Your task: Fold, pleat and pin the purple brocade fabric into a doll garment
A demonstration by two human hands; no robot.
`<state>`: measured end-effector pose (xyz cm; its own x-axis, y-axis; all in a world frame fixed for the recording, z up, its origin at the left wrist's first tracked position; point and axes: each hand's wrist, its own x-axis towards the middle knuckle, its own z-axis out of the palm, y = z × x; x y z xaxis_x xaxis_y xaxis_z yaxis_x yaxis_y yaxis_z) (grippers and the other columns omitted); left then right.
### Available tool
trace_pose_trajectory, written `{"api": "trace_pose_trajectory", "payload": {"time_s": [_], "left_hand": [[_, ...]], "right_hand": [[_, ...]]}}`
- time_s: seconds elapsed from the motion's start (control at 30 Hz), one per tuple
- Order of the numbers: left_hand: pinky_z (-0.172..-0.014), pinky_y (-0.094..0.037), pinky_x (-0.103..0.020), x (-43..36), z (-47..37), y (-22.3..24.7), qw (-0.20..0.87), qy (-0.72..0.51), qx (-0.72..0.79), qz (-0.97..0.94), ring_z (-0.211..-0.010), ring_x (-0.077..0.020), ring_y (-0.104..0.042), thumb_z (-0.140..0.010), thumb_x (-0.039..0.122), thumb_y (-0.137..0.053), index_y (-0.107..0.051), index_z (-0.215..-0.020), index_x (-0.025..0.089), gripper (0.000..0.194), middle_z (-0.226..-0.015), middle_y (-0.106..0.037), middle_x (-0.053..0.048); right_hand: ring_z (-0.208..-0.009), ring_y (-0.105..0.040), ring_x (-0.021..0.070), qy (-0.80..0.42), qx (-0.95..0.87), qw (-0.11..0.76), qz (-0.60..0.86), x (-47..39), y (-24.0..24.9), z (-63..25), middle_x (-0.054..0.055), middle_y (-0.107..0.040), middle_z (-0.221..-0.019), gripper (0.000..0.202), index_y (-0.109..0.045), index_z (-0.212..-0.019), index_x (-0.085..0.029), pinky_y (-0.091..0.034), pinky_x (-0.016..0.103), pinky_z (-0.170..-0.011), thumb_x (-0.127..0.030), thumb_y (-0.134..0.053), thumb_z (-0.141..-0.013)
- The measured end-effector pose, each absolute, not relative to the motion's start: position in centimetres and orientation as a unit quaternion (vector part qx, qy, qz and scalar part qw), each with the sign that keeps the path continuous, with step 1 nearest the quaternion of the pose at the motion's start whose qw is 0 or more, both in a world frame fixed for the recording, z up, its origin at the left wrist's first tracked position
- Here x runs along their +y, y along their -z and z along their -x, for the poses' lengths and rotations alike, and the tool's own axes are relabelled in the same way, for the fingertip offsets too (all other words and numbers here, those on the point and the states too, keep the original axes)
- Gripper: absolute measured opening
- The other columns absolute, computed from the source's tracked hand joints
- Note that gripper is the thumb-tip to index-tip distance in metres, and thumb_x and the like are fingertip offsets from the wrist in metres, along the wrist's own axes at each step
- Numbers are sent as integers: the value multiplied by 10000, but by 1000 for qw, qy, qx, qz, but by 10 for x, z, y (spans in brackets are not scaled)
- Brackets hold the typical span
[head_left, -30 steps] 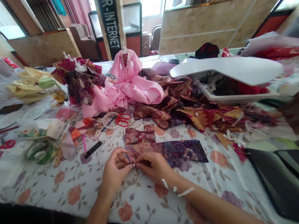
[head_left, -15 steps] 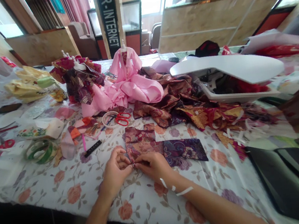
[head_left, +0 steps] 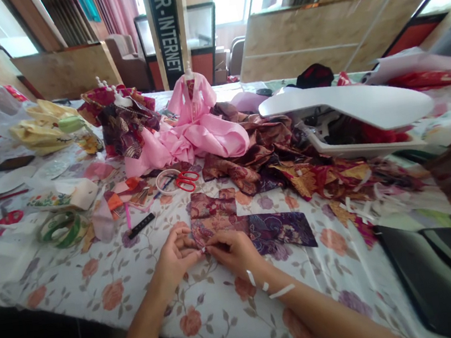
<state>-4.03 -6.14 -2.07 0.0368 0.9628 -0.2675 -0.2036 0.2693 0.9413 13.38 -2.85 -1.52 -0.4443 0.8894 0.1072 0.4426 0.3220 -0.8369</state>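
The right forearm reached in from five o'clock, pale strips (head_left: 282,291) stuck near its wrist, and the left forearm from seven. Over the flower-printed bench (head_left: 208,328), the left hand (head_left: 174,254) and the right hand (head_left: 239,252) met at the near-left corner of the patterned fabric (head_left: 219,223). The right hand's thumb and forefinger were pinched together beside a tiny pale bit (head_left: 204,250); the left hand's fingers curled, thumb stretched toward it, and whether they gripped anything could not be told. The patterned fabric lay flat, its dark purple end pointing to three o'clock.

Black cases (head_left: 425,275) lay at four o'clock from the hands. Beyond the left hand, a black strip (head_left: 142,225) lay at ten o'clock, with a green tape roll (head_left: 63,230) farther left. Red-handled scissors (head_left: 187,181) touched a white ring (head_left: 167,181) toward twelve. Past them, crumpled brocade (head_left: 250,163) spread toward one and two o'clock, and a small pink gown (head_left: 192,100) stood upright on a stand at twelve.
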Motion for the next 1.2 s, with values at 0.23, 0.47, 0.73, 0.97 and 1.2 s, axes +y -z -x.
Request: {"api": "trace_pose_trajectory", "payload": {"time_s": [0.23,0.47,0.73,0.97,1.2], "left_hand": [[-686,-501,-228,-57,42,23,611,-441,538,-377,-639,-94,-625,-633,147,-740,-449,-1038,202,502,-735,-612,52],[-670,-542,-298,-57,39,17,620,-421,554,-362,-616,-145,-652,-605,182,-746,-456,-1027,193,512,-641,-617,52],[-623,-504,-229,-58,37,15,595,-419,563,-391,-572,-107,-606,-618,128,-697,-450,-1028,207,485,-591,-600,75],[-597,-472,-217,-59,38,19,593,-406,569,-400,-570,-110,-606,-629,128,-679,-452,-999,204,440,-598,-599,72],[-601,-482,-220,-60,40,21,607,-409,559,-388,-591,-123,-633,-638,140,-685,-473,-988,213,416,-625,-622,62]], "right_hand": [[-634,-618,140,-388,-757,289,439,-28,16,-133,31,-709,-714,107,-731,-775,-168,-415,212,-591,-126,-633,-766],[-619,-607,134,-392,-755,302,431,-28,17,-134,28,-705,-709,102,-729,-760,-165,-409,206,-570,-121,-636,-761],[-643,-626,142,-403,-760,299,414,-28,18,-135,25,-718,-729,113,-736,-783,-183,-427,208,-592,-139,-632,-778],[-622,-623,135,-401,-767,291,408,-29,17,-136,25,-721,-735,131,-740,-811,-189,-413,200,-562,-136,-624,-781],[-641,-625,142,-397,-772,282,408,-29,13,-136,28,-722,-750,150,-740,-801,-196,-422,205,-576,-135,-603,-795]]}}
